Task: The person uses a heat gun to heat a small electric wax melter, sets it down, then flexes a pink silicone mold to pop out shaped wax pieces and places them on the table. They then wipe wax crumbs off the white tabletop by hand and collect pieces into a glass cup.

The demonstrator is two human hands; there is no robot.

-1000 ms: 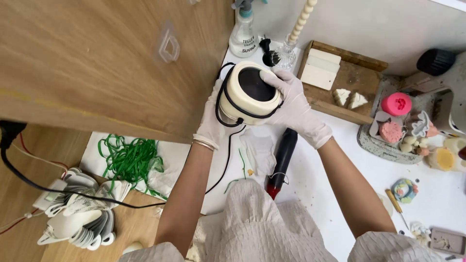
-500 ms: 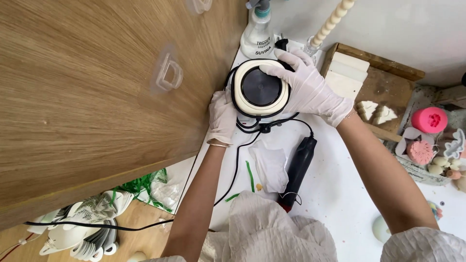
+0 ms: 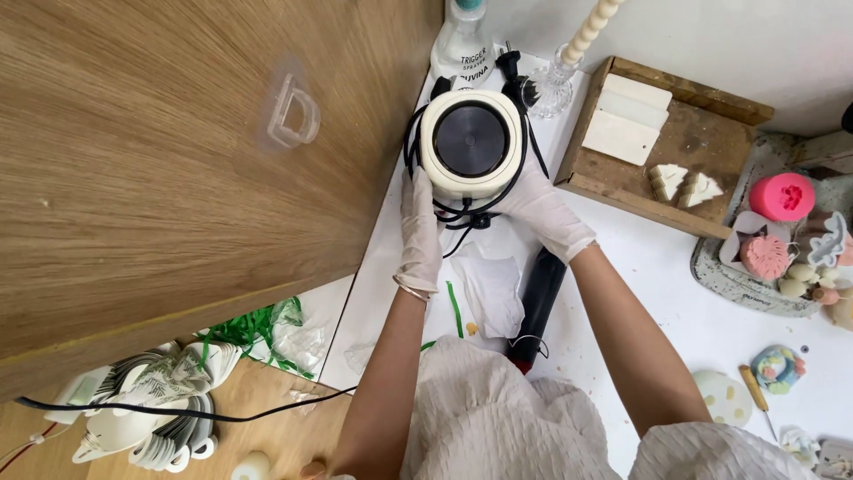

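both gloved hands clasp the small cream round hot plate point(image 3: 471, 142), one on each flank. left hand point(image 3: 418, 222) lies flat against its left side, fingers pressed to the casing; right hand point(image 3: 542, 200) cups the lower right side, fingers wrapped under the rim. grip is closed on the appliance in both cases, not pinching.

location: the hot plate sits at the far left corner of the white bench point(image 3: 675, 293), tight against the wooden cabinet side point(image 3: 178, 178), just in front of a spray bottle point(image 3: 466, 44). its black cord point(image 3: 462, 213) loops round the body and trails underneath.

judgement on handling: keep the palms level and opposed so the unit does not tip; keep the cord loops out from under the base, since a trapped loop would leave it rocking.

counts, as visible:
- hot plate: one
- spray bottle: one
- glass candlestick point(image 3: 555, 84) with beaded candle: one
- wooden tray point(image 3: 684, 133): one, holding two flat white slabs point(image 3: 622, 124) and two small tree-shaped pieces point(image 3: 682, 184)
- black handled tool point(image 3: 538, 302) lying between the forearms: one
- pink mould point(image 3: 782, 196): one
- clear hook point(image 3: 291, 111) on the cabinet: one
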